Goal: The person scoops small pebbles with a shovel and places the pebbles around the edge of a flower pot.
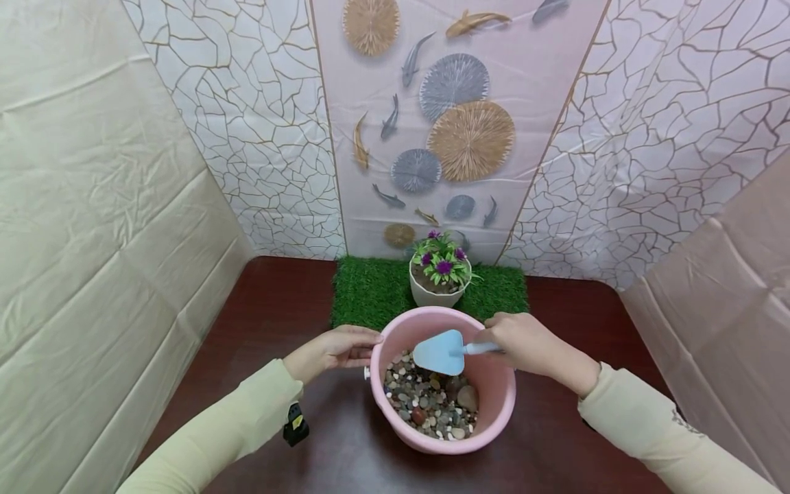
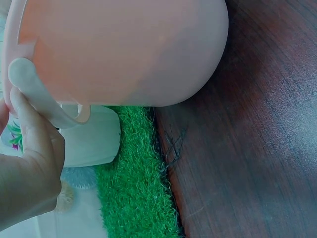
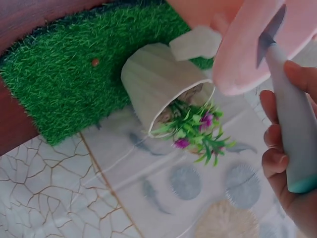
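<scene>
A pink bucket (image 1: pixel 501 412) stands on the dark table, holding a layer of mixed pebbles (image 1: pixel 432 400). My left hand (image 1: pixel 342 346) pinches the bucket's rim at its left side, beside the white handle (image 2: pixel 37 91) in the left wrist view. With curled fingers, my right hand (image 1: pixel 524 341) grips the handle of a light blue trowel (image 1: pixel 441 353). The trowel's blade is over the pebbles, inside the bucket's mouth, and points left. Whether any pebbles lie on the blade I cannot tell. In the right wrist view the trowel's pale grip (image 3: pixel 292 121) crosses the palm.
Behind the bucket, a white pot (image 1: pixel 435 296) with purple flowers stands on a green grass mat (image 1: pixel 373 291). A small brown pebble (image 3: pixel 95 62) lies on the mat. Fabric walls enclose the back and sides of the table (image 1: pixel 278 295).
</scene>
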Tool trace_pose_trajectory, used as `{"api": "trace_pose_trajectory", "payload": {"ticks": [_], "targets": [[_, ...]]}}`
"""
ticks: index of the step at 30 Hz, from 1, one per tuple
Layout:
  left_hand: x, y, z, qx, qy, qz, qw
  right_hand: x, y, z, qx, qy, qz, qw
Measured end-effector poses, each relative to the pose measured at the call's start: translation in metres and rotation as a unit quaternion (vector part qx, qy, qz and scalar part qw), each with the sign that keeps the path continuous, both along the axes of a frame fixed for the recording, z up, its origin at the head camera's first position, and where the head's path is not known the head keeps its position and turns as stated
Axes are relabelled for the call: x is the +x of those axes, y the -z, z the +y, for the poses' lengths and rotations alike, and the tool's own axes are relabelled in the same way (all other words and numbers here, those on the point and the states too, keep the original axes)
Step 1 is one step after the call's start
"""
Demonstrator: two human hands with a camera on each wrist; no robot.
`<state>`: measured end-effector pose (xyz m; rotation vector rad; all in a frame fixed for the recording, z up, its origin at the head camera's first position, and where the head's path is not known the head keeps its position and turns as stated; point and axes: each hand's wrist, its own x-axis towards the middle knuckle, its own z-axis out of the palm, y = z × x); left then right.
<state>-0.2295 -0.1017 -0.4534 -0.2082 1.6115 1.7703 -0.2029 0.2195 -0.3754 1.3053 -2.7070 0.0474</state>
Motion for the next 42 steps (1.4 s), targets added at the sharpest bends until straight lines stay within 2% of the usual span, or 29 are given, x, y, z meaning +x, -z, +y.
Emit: {"api": "trace_pose_trajectory", "payload": {"ticks": [4,15,23,25,28,33,42], "targets": [[0.001,0.001,0.000,0.002,0.000,0.005,1.0000,0.005,0.008,-0.005,0.029,-0.022,0.007,0.999],[0.003,0.008,0.000,0.003,-0.002,0.012,0.9999,0.013,0.030,-0.018,0.039,-0.082,0.012,0.996],[0.003,0.007,0.001,0.004,-0.005,0.018,0.9998,0.016,0.047,-0.024,0.045,-0.078,0.043,0.995],[0.003,0.008,0.001,0.004,-0.003,0.020,0.9998,0.017,0.054,-0.028,0.052,-0.076,0.061,0.994],[0.004,0.008,0.001,0.002,-0.003,0.022,0.9998,0.017,0.065,-0.035,0.044,-0.079,0.066,0.994],[0.003,0.010,0.000,0.003,-0.003,0.021,0.9998,0.016,0.077,-0.042,0.008,-0.080,0.033,0.996],[0.001,0.010,0.000,0.000,-0.002,0.011,0.9999,0.010,0.076,-0.037,-0.010,-0.074,-0.024,0.997]]}}
